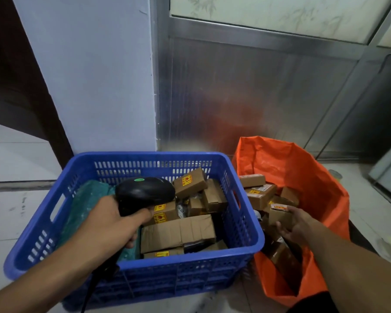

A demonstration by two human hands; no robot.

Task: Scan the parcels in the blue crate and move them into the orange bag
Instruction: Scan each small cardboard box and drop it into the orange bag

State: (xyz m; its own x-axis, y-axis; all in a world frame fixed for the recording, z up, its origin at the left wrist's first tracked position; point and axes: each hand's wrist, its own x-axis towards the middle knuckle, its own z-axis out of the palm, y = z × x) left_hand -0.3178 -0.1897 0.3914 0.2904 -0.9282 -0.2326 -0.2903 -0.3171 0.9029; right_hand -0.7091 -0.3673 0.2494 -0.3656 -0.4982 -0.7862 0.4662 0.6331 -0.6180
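The blue crate (246,224) sits on the floor and holds several brown cardboard parcels (178,231) with yellow-red stickers, plus a green padded bag (86,199) at its left side. My left hand (108,220) grips a black barcode scanner (145,192) above the crate, its head pointing right over the parcels. To the right stands the open orange bag (321,195) with several parcels (257,195) inside. My right hand (290,224) is over the bag's opening and holds a small parcel (279,214) between fingers and thumb.
A white wall (88,75) and a metal-framed panel door (257,86) stand right behind the crate and bag. Pale floor tiles (16,199) lie to the left. The scanner's cable (88,292) hangs down the crate's front. A glass pane (388,172) leans at far right.
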